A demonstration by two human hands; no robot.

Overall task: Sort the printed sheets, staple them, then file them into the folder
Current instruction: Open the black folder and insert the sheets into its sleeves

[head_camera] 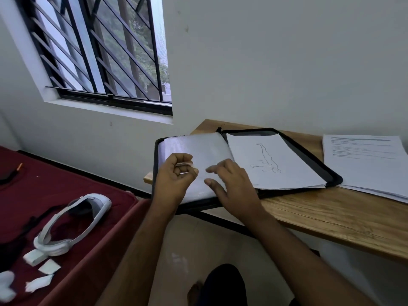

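Folder (309,151) lies open at the table's (331,217) left end; we judge filing underway. Our left hand (176,175) pinches a sleeve (198,146), right hand (229,180) spread flat on it. Next, slip sheets (273,162) inside.

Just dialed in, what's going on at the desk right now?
A person is working in an open black zip folder that lies on the wooden desk. The left hand pinches the edge of a clear sleeve page on the folder's left side, while the right hand rests on the same page with its fingers spread. A sheet with a line drawing lies on the folder's right half. A stack of printed sheets waits on the desk beside the folder. No stapler is in view.
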